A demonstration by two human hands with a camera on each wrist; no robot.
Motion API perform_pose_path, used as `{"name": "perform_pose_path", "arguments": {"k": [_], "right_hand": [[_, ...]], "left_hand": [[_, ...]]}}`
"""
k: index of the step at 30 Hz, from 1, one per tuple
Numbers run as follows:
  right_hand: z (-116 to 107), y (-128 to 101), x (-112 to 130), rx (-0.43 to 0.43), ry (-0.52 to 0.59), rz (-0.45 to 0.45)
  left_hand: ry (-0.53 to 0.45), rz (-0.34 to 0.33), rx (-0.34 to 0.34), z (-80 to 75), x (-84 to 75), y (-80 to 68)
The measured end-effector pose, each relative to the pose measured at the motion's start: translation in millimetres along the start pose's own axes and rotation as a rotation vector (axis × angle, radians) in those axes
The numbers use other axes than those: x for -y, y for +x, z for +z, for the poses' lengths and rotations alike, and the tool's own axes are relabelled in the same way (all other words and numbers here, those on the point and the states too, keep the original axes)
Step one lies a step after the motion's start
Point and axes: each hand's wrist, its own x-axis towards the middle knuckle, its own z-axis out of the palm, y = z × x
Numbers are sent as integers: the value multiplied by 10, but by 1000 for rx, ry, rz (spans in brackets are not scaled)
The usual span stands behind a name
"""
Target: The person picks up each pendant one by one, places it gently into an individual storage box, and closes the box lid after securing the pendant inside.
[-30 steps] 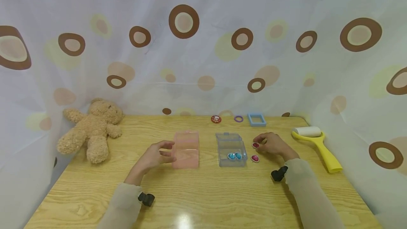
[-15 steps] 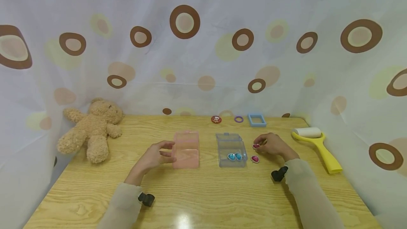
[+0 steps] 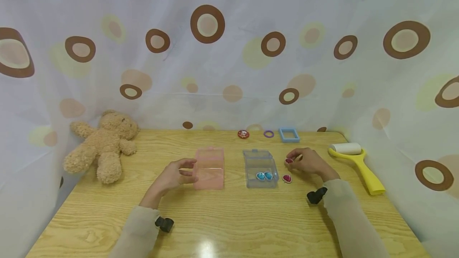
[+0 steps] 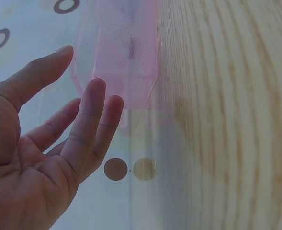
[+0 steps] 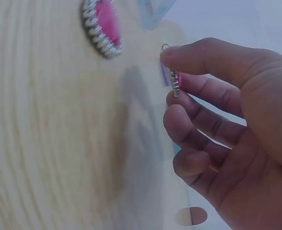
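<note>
My right hand (image 3: 299, 161) pinches a pink gem charm (image 3: 289, 161) (image 5: 174, 81) between thumb and fingers, just off the wooden table, right of a clear blue box (image 3: 261, 168). That box holds two blue gems (image 3: 264, 175). A second pink gem (image 3: 287, 178) (image 5: 101, 28) lies on the table beside the box. My left hand (image 3: 175, 175) (image 4: 59, 124) rests open with straight fingers at the left side of a clear pink box (image 3: 209, 169) (image 4: 119, 57), fingertips close to its wall.
A teddy bear (image 3: 102, 144) lies at the table's left. A yellow lint roller (image 3: 356, 162) lies at the right. Along the back edge sit a red badge (image 3: 243, 133), a purple ring (image 3: 268, 133) and a blue frame (image 3: 289, 134). Spotted curtain surrounds the table.
My right hand has lifted slightly with the pink gem pinched in it. The left hand and both boxes have stayed put.
</note>
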Motion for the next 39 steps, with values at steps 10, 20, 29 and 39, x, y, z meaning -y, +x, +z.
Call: {"name": "perform_pose_path", "arguments": {"k": [10,20,29,39], "right_hand": [[-78,-10,215,-52,27,-82],[-42,37,467,9,143,-106],[58,68,765,27,150,-187],[223,134,1069,51,144,-225]], "left_hand": [[8,-7,1,-3,-9,-4],[0,6,25,-11,-24,-21],[-27,-7,34,-13,-1,-30],[-22,-3,35,-7,-21,-38]]}}
